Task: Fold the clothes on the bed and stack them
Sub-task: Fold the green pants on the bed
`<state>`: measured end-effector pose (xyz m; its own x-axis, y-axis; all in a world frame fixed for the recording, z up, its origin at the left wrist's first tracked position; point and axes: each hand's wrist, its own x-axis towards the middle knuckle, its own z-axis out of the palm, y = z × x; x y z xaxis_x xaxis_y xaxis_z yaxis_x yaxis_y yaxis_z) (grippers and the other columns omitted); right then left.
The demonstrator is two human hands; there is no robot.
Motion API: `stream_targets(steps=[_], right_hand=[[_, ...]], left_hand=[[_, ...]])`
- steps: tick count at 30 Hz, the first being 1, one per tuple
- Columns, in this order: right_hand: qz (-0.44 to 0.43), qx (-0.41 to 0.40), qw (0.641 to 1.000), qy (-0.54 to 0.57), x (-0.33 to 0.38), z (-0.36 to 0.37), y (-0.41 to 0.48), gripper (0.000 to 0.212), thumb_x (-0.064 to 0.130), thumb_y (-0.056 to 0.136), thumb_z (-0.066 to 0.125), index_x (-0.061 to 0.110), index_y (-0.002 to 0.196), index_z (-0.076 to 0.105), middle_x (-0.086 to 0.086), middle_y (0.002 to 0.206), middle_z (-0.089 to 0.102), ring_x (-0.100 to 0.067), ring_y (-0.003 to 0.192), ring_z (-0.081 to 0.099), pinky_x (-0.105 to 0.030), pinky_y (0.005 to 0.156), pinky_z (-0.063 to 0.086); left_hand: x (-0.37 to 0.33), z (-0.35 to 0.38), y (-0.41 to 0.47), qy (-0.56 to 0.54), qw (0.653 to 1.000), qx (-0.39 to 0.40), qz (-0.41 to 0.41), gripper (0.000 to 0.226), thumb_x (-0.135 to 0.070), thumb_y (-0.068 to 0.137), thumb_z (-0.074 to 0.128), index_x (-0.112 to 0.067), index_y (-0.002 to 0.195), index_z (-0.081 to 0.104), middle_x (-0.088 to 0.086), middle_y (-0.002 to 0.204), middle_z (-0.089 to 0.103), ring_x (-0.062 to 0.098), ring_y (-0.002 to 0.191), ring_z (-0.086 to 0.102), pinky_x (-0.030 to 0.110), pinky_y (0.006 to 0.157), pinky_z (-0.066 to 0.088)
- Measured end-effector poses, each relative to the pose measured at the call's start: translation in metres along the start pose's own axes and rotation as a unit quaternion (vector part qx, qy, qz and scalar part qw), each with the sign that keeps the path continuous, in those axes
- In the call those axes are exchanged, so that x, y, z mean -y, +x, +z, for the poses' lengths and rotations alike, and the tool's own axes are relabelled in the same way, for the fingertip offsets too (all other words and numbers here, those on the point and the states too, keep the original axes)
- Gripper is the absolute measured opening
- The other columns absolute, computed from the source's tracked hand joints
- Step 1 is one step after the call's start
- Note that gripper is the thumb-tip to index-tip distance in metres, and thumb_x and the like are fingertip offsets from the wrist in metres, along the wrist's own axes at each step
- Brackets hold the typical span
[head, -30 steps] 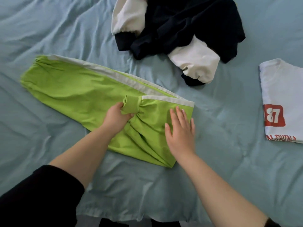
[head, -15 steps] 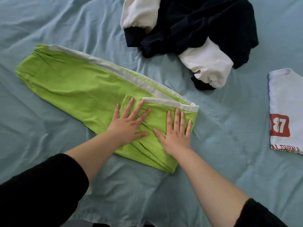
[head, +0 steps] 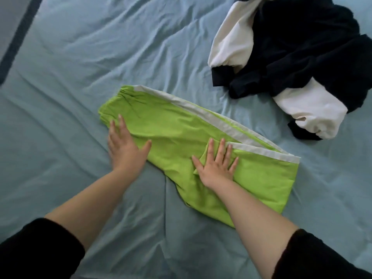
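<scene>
Green trousers [head: 181, 127], smooth and grey-striped, lie under flat-spread left hand [head: 124, 146] and right hand [head: 216, 165].

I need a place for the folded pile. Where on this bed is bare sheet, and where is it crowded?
Most room: the bare sheet beyond and left of the green trousers. Also free: the near sheet between the forearms, and the patch right of the trousers, below the black and white top. Crowded: the narrow gap between top and trousers.
</scene>
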<state>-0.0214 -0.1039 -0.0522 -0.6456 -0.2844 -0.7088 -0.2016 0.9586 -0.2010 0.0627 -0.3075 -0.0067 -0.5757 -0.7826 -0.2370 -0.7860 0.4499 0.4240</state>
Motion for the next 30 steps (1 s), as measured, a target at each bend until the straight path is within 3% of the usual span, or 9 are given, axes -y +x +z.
stream_targets(steps=[3,7,9,13,18,22,24,27,30], right_hand=[[0.016,0.026,0.999,-0.02,0.004,0.001,0.008,0.083,0.082,0.08,0.005,0.037,0.12,-0.053,0.002,0.123,-0.066,-0.023,0.116,-0.058,-0.054,0.099,-0.033],[0.034,0.033,0.998,-0.045,0.007,0.004,0.016,0.085,0.083,0.077,0.002,0.036,0.112,-0.059,0.002,0.12,-0.069,-0.022,0.109,-0.064,-0.053,0.091,-0.039],[0.042,0.03,0.997,-0.05,0.007,0.006,0.019,0.085,0.083,0.077,0.002,0.036,0.11,-0.06,0.001,0.121,-0.069,-0.022,0.108,-0.065,-0.053,0.091,-0.039],[0.047,0.027,0.997,-0.051,0.008,0.008,0.022,0.084,0.083,0.076,0.0,0.035,0.107,-0.062,0.0,0.121,-0.068,-0.023,0.109,-0.065,-0.054,0.092,-0.038],[0.033,0.001,0.999,-0.032,0.004,0.011,0.025,0.082,0.084,0.063,-0.013,0.036,0.108,-0.063,0.001,0.117,-0.07,-0.023,0.107,-0.065,-0.056,0.093,-0.036],[0.006,-0.033,0.999,-0.017,0.003,0.017,0.024,0.084,0.082,0.075,-0.002,0.036,0.128,-0.048,-0.003,0.138,-0.056,-0.027,0.126,-0.051,-0.056,0.102,-0.029],[-0.036,-0.096,0.995,0.008,-0.004,0.016,0.012,0.083,0.072,0.085,0.01,0.027,0.152,-0.013,-0.006,0.159,-0.023,-0.027,0.144,-0.028,-0.051,0.107,-0.025],[-0.158,-0.224,0.929,0.25,-0.036,0.013,-0.032,0.056,0.043,0.09,0.042,0.017,0.139,0.047,0.002,0.145,0.043,-0.008,0.137,0.028,-0.023,0.115,0.016],[0.074,-0.255,0.784,0.56,-0.083,0.025,-0.079,0.028,0.021,0.093,0.054,0.026,0.12,0.057,0.011,0.12,0.058,-0.01,0.113,0.055,-0.019,0.09,0.04]], left_hand=[[0.017,-0.006,0.029,-0.157,0.968,0.004,-0.197,0.107,-0.038,0.079,0.076,-0.006,0.153,0.006,0.02,0.156,0.018,0.031,0.144,0.02,0.038,0.118,0.017],[0.015,-0.004,0.053,-0.52,0.768,0.075,-0.366,0.053,-0.011,0.084,0.072,-0.011,0.132,0.049,0.011,0.127,0.06,0.025,0.108,0.061,0.038,0.089,0.052],[0.005,-0.005,0.055,-0.56,0.739,0.122,-0.355,0.031,-0.002,0.086,0.066,-0.014,0.113,0.058,0.009,0.108,0.067,0.023,0.09,0.065,0.037,0.072,0.056],[-0.021,-0.011,0.045,-0.558,0.772,0.154,-0.264,0.019,0.004,0.087,0.059,-0.011,0.099,0.059,0.008,0.096,0.067,0.02,0.082,0.066,0.033,0.071,0.058],[-0.05,-0.032,0.013,-0.386,0.909,0.152,-0.031,0.025,0.002,0.082,0.062,-0.023,0.079,0.061,-0.013,0.076,0.068,0.0,0.07,0.063,0.016,0.066,0.052],[-0.073,-0.038,-0.027,-0.347,0.895,0.235,0.15,0.033,-0.004,0.078,0.058,-0.035,0.088,0.064,-0.011,0.08,0.071,0.001,0.075,0.063,0.018,0.069,0.052],[-0.083,-0.026,-0.049,-0.328,0.885,0.262,0.202,0.046,-0.011,0.078,0.059,-0.045,0.107,0.063,0.004,0.09,0.069,0.014,0.082,0.064,0.031,0.079,0.053],[-0.09,0.007,-0.078,-0.19,0.9,0.25,0.302,0.073,-0.019,0.082,0.063,-0.063,0.134,0.036,-0.003,0.078,0.056,0.016,0.076,0.056,0.034,0.077,0.049],[-0.091,0.046,-0.102,-0.008,0.881,0.274,0.385,0.079,-0.022,0.083,0.059,-0.055,0.145,0.022,-0.007,0.078,0.049,0.023,0.081,0.057,0.037,0.076,0.046]])
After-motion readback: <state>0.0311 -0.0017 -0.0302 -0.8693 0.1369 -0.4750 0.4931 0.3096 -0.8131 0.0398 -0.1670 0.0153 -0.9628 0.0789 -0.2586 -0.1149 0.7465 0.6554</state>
